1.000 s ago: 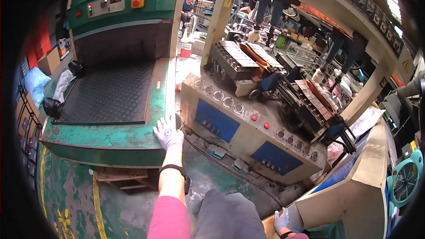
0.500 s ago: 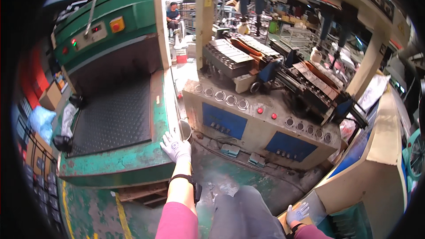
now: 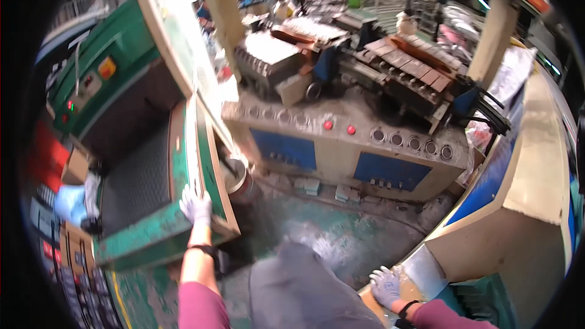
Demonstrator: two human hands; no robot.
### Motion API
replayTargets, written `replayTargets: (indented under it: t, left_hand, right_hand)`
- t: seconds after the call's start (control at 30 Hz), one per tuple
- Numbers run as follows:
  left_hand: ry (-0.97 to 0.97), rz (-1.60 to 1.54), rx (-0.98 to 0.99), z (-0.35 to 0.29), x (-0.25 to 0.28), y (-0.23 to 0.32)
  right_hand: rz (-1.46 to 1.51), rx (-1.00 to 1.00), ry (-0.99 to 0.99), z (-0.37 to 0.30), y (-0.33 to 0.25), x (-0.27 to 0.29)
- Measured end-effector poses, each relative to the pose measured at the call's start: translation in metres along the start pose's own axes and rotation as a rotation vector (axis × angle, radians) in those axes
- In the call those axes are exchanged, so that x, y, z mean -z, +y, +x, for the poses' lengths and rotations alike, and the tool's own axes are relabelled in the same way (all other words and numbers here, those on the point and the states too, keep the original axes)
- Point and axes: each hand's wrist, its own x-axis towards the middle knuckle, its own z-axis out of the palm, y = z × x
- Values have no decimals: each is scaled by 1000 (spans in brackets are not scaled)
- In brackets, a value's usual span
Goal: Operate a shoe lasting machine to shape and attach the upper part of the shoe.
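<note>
My left hand [image 3: 196, 205], in a pale glove, rests on the front corner of a green machine [image 3: 143, 231], its fingers stretched forward over the rim. A dark, studded flat bed [image 3: 140, 173] lies just beyond it inside that machine. Down at the right, my right hand [image 3: 386, 286], gloved alike, lies with its fingers apart on a tan board-like surface [image 3: 370, 300] by a beige machine [image 3: 487, 250]. Neither hand holds anything. Part of the right palm is turned out of sight.
A beige press [image 3: 341, 143] with blue panels and red buttons stands ahead. A bucket [image 3: 237, 176] sits between it and the green machine. Two foot pedals [image 3: 347, 193] lie on the green floor [image 3: 286, 225]. Boxes [image 3: 78, 250] stand at the left.
The view has swung, so the green machine and press sit further left. My left hand stays on the green machine's corner, my right on the tan surface.
</note>
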Motion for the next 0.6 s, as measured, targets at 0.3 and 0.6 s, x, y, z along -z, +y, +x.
replayTargets:
  t: [0.3, 0.6]
  left_hand:
    - [40, -171, -49, 27, -2, 35]
    - [-22, -95, 19, 11, 9, 14]
  right_hand:
    - [-3, -14, 81, 10, 7, -3]
    - [79, 11, 52, 1, 3, -5]
